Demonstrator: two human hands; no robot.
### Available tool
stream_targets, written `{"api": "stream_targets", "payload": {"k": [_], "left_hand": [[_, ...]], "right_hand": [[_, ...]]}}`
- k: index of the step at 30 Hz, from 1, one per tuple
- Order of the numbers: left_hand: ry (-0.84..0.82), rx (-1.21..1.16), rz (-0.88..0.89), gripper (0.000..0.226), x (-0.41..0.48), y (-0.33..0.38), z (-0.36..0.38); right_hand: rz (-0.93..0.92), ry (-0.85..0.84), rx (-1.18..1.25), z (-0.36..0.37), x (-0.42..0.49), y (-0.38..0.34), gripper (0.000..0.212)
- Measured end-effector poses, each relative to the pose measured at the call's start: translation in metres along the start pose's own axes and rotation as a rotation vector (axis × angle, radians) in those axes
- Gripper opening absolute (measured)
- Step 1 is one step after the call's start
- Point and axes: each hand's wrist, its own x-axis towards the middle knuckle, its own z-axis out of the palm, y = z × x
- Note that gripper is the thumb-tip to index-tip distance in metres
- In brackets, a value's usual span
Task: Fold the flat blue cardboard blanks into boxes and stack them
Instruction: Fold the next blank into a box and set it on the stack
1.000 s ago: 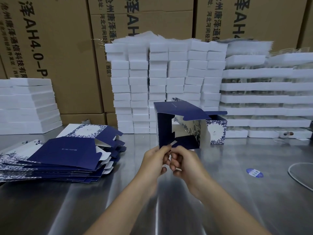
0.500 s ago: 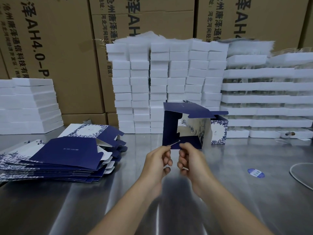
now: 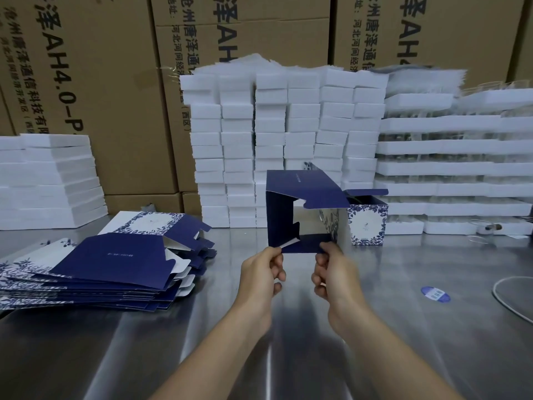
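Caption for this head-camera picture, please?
Left hand and right hand pinch a half-folded box over a table, blanks alongside.

The half-folded box [image 3: 305, 192] you hold is a dark blue sleeve, open end facing you, its notched flaps untucked and one wall white with blue flowers. Your left hand [image 3: 259, 272] pinches its lower left corner and your right hand [image 3: 336, 272] its lower right edge. The flat blanks [image 3: 115, 264] lie fanned in a pile on the desk [image 3: 403, 327] to your left. One finished box [image 3: 367, 223] stands upright behind, its lid flap raised.
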Motion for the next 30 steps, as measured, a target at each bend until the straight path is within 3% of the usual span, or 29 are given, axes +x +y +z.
{"api": "stream_targets", "payload": {"k": [4,7,11,14,18,21,25,28,30], "left_hand": [[-0.023,0.029,-0.04,0.028,0.003,0.002,-0.001],[0.049,0.116,0.024,0.016,0.004,0.0,-0.003],[0.119,0.14,0.268,0.076,0.01,0.005,-0.012],[0.114,0.19,0.423,0.086,0.016,0.007,-0.02],[0.169,0.308,0.496,0.092,0.013,0.003,-0.021],[0.072,0.27,0.516,0.079,0.014,0.0,-0.016],[-0.065,0.079,0.314,0.058,0.009,0.004,-0.009],[0.016,0.037,0.254,0.029,0.011,0.008,-0.011],[0.025,0.038,0.198,0.029,0.013,0.009,-0.014]], "right_hand": [[-0.067,0.037,-0.02,-0.002,0.005,0.001,0.036],[-0.112,0.025,-0.083,-0.001,0.008,0.005,0.039],[-0.226,0.005,-0.22,0.0,0.005,0.005,0.035],[-0.271,-0.005,-0.209,0.0,0.004,0.006,0.036],[-0.359,-0.065,-0.24,-0.001,0.002,0.008,0.037],[-0.45,-0.118,-0.267,0.003,-0.003,0.013,0.013],[-0.515,-0.024,-0.33,0.002,-0.002,0.017,0.032],[-0.501,0.044,-0.265,-0.004,0.004,0.013,0.041],[-0.483,0.052,-0.231,-0.007,0.007,0.01,0.044]]}}
